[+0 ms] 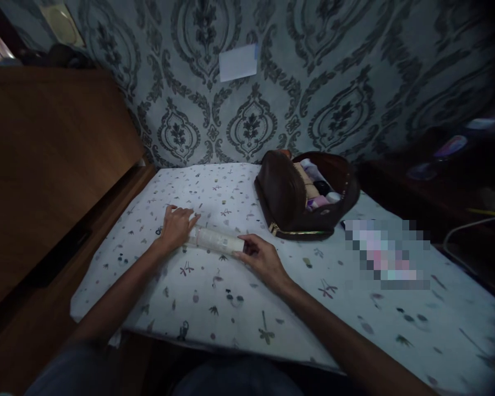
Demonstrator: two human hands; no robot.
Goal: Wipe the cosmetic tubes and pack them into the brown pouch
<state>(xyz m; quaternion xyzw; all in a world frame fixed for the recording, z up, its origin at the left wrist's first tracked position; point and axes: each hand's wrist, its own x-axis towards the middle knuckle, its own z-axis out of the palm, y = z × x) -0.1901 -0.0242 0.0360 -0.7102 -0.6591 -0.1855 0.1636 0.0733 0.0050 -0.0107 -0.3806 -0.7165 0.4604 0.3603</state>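
A white tube-shaped bottle [216, 240] lies on its side on a mattress [214, 297] covered with a pale sheet printed with small plants. My left hand [176, 226] rests at the bottle's left end, its fingers curled round the cap. My right hand [263, 257] grips the bottle's right end with thumb and fingers. Just behind it, to the right, a dark brown cosmetics bag [289, 198] stands open, with several small containers showing inside.
A wooden cabinet [45, 159] stands to the left of the mattress. Grey damask wallpaper [313, 82] covers the wall behind, with a white paper note [238, 62] stuck on it. A blurred patch lies on the sheet right of the bag. Dark clutter fills the far right.
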